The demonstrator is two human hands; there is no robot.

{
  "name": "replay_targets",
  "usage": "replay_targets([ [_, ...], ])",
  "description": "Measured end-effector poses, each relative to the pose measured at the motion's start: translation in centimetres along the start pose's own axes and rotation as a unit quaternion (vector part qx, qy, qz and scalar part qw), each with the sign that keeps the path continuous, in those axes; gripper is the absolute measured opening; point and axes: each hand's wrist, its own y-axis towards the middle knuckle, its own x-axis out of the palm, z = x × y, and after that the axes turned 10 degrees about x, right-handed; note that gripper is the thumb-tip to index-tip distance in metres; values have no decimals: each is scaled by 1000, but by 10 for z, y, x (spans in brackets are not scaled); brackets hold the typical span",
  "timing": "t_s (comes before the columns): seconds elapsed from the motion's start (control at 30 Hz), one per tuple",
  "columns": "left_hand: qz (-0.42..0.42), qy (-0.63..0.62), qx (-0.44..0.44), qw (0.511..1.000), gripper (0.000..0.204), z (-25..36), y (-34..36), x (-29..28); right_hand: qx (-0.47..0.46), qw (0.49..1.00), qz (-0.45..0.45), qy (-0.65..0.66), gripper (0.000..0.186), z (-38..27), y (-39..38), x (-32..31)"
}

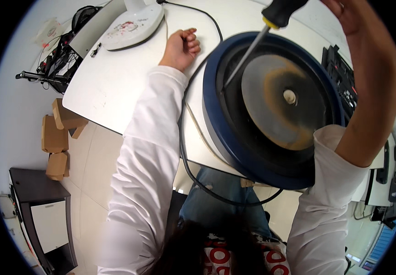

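A screwdriver (258, 40) seemed to poke inside the blue-rimmed tub (210, 105).
It likely needed steadying next. Left hand (183, 49) curled up; right hand (337, 9), its grip I couldn't tell.

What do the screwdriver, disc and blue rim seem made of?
Screwdriver: likely steel shaft, greyish sheen; handle perhaps plastic or rubber, black with yellow.
Disc: probably metal, dull grey with brownish staining.
Rim: perhaps plastic, smooth dark blue.

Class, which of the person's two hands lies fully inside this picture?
The left hand, curled over the white table: nothing crops it, whereas the right hand, to the right of the screwdriver, is cut off by the upper edge.
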Motion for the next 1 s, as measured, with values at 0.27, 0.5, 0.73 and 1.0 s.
replay_targets([
  [0.27,-21,21,-17,999,6,4,-3,5,19,998,-25,-54,68,-31,-8,23],
  [0.5,3,282,87,956,22,30,-50,34,185,967,-99,142,66,-23,7,4],
  [0.73,-111,566,176,798,22,43,-147,56,176,962,-102,184,65,1,12,-2],
  [1.0,-162,748,255,591,28,34,-181,83,75,968,-128,204,61,36,16,2],
])
